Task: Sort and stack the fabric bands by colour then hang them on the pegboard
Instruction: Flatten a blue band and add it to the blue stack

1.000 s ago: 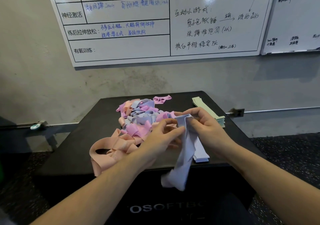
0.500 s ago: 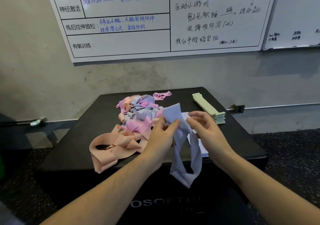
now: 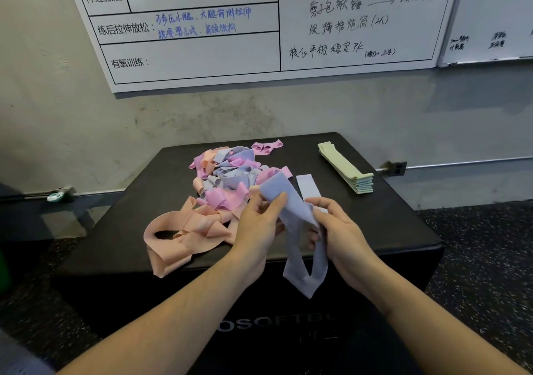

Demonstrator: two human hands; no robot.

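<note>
A lavender fabric band (image 3: 297, 230) hangs as a loop between both hands over the front of a black box (image 3: 389, 224). My left hand (image 3: 256, 227) pinches its upper end, and my right hand (image 3: 340, 230) grips its right side. Behind them lies a tangled pile of pink, peach and lavender bands (image 3: 227, 178). A large peach band (image 3: 178, 236) sprawls at the front left. A flat lavender band (image 3: 307, 184) lies just beyond my right hand. A neat stack of pale green bands (image 3: 349, 173) sits at the back right. No pegboard shows.
The box stands against a grey wall with a whiteboard (image 3: 202, 43) above and a second one (image 3: 496, 14) to the right. A rail (image 3: 461, 162) runs along the wall base. Dark speckled floor (image 3: 490, 259) surrounds the box.
The lavender band went from bunched and twisted to an open hanging loop. My left hand lifted its upper end while my right hand slid down its side.
</note>
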